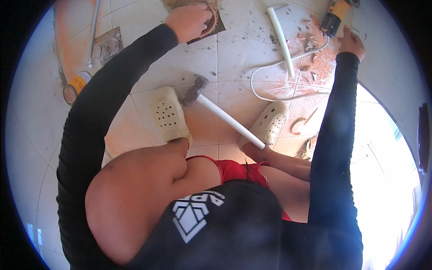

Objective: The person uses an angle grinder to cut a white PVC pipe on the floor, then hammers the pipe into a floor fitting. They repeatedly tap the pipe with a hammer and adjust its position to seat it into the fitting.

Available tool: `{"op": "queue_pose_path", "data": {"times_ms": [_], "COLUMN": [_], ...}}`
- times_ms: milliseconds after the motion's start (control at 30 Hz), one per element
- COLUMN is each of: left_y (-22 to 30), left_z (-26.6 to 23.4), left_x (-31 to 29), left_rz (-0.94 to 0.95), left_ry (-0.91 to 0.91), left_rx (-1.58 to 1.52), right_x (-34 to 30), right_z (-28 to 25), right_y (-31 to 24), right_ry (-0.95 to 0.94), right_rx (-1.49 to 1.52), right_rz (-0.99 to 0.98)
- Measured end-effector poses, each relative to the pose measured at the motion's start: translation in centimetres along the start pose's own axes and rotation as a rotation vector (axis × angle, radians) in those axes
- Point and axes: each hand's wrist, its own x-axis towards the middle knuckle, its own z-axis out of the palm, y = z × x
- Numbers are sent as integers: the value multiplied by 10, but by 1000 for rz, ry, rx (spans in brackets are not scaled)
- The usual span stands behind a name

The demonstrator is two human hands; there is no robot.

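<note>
I squat over a tiled floor (234,49). My left hand (191,21) reaches to the top centre and rests on a round brownish piece (210,24) lying on a dark tile scrap. My right hand (351,41) is at the top right beside a yellow and black power tool (334,17); I cannot tell whether it grips anything. A hammer (216,110) with a white handle lies on the floor between my two pale clogs (170,114).
A white pipe piece (281,40) and a white cable (288,67) lie near orange dust and tile chips (321,63). A small can (74,86), a metal rod (93,33) and a tile fragment (108,45) sit at the left.
</note>
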Motion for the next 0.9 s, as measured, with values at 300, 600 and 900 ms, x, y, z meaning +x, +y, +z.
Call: {"op": "queue_pose_path", "data": {"times_ms": [300, 600, 900], "left_y": [78, 84, 116], "left_z": [-65, -83, -75], "left_x": [-114, -203, -136], "left_rz": [-46, -171, 228], "left_ry": [32, -144, 54], "left_rx": [-291, -282, -258], "right_x": [117, 106, -89], "right_z": [91, 38, -52], "right_y": [-3, -13, -101], "right_ry": [-76, -315, -1136], "right_rx": [-483, -323, 935], "right_rz": [-43, -198, 129]}}
